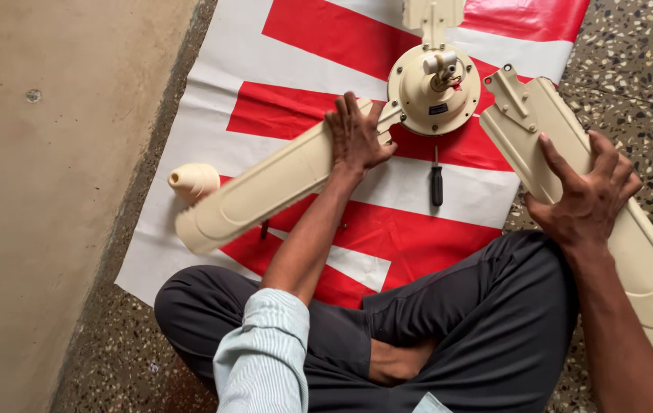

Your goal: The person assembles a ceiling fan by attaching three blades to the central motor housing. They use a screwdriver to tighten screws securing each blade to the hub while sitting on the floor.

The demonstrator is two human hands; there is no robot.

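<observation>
I sit cross-legged on the floor before a cream ceiling fan motor hub (433,90) lying on a red and white sheet (265,46). My left hand (355,136) presses flat on the inner end of a cream fan blade (258,191) that reaches down-left from the hub. My right hand (585,191) grips a second, loose cream blade (632,229), whose metal bracket end (511,92) lies just right of the hub. A third blade (433,14) points away at the top edge.
A black-handled screwdriver (436,182) lies on the sheet below the hub. A cream cone-shaped fan cap (193,180) rests beside the left blade's tip. A plain wall (51,191) stands on the left; speckled terrazzo floor (632,46) lies on the right.
</observation>
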